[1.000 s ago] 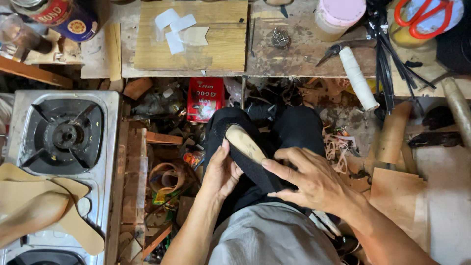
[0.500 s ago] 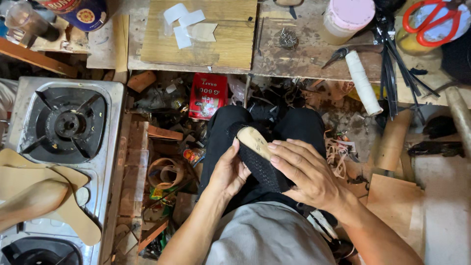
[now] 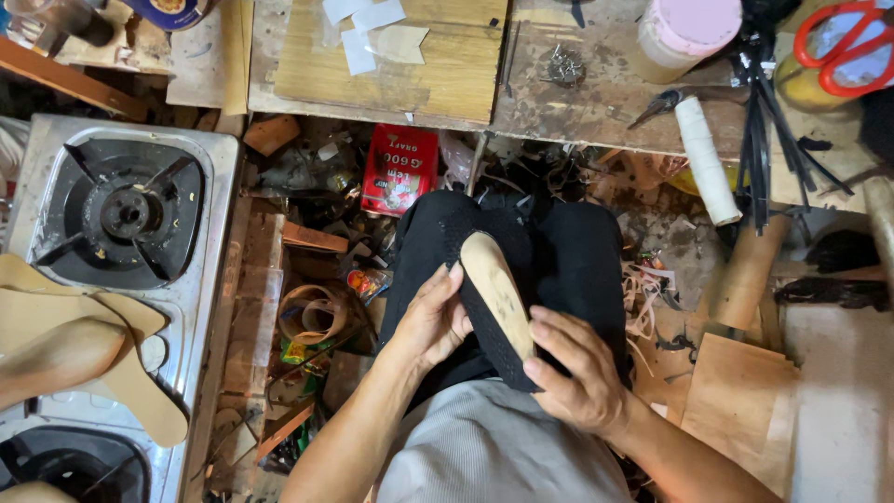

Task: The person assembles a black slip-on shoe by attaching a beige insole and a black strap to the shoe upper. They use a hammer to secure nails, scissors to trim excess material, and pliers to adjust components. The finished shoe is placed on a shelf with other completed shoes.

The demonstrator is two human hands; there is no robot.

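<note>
The person sits with a shoe last resting on the lap, sole side up. The sole face is pale tan wood; a black mesh upper wraps its sides and hangs below it.

The left hand cups the last from its left side, fingers curled against the mesh and the thumb near the toe end. The right hand clasps the heel end from the right, fingers bent over the mesh edge and touching the sole face. Both hands are closed on the workpiece; neither is spread wide.

Below the hands lie the grey shirt and the black trousers.

To the person's left, a steel gas stove stands on the floor. Tan leather insole pieces and a second wooden last lie across its near half.

Between the stove and the knees, the floor carries leather scraps, a coiled strap and a red tin. To the right lie brown board pieces.

Farther off runs a worn wooden bench. On it sit a plywood board with white paper scraps, a white roll, a pink-lidded tub, black cable ties and red-handled scissors.
</note>
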